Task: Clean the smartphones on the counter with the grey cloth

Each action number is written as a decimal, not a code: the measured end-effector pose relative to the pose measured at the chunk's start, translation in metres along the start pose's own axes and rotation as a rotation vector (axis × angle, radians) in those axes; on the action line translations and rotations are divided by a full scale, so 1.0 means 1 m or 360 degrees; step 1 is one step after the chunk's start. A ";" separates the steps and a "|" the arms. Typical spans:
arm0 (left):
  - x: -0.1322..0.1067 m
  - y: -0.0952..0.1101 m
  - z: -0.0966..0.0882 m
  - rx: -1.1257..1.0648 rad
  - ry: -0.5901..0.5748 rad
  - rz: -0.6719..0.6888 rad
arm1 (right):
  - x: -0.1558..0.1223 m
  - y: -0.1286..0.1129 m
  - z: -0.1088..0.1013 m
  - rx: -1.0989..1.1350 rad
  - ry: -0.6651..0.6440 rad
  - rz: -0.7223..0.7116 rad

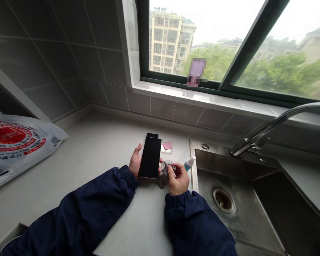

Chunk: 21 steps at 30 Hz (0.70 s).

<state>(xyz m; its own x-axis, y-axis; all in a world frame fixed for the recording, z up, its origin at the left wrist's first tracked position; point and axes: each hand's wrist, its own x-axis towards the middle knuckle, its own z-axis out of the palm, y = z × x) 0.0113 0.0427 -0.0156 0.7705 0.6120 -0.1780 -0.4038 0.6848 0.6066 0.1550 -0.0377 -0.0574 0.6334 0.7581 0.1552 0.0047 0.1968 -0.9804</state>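
Observation:
My left hand (135, 160) grips a black smartphone (150, 156) by its edge, screen up, just above the pale countertop (96, 156). My right hand (178, 179) is closed on a crumpled grey cloth (164, 173) that touches the phone's right edge. A small white spray bottle with a blue band (189, 163) lies right behind my right hand, near the sink's rim. A second dark object (152, 135) shows just beyond the phone's top. A clear flat case with a pink slip (166, 146) lies beside it.
A steel sink (245, 217) with a drain (223, 200) fills the right side, a curved faucet (272, 126) over it. A white plastic bag with red print (13, 145) rests at the left. Grey wall tiles and a window sill (202, 97) lie behind.

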 end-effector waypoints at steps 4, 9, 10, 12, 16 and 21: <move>-0.001 0.001 0.001 -0.0045 -0.0016 0.0017 | 0.007 -0.002 -0.002 -0.0029 0.0051 -0.0078; -0.002 0.000 -0.001 -0.0147 -0.0122 -0.0017 | 0.008 -0.014 -0.002 -0.0080 0.0108 -0.0195; -0.002 -0.001 -0.002 -0.0174 -0.0151 -0.0023 | 0.009 -0.018 -0.002 -0.0097 0.0112 -0.0227; -0.003 -0.002 -0.004 -0.0217 -0.0203 -0.0044 | 0.014 -0.028 0.002 -0.0143 0.0097 -0.0309; -0.004 -0.005 -0.005 -0.0233 -0.0227 -0.0078 | 0.039 -0.052 0.018 -0.0240 0.0147 -0.0545; -0.002 -0.009 -0.002 -0.0284 -0.0156 -0.0099 | 0.046 -0.061 0.035 -0.0535 -0.0207 -0.1035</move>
<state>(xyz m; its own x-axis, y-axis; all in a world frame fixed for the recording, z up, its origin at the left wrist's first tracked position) 0.0127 0.0360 -0.0221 0.8376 0.5309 -0.1292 -0.4281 0.7846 0.4484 0.1564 0.0071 0.0138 0.3254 0.6250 0.7096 0.5972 0.4460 -0.6667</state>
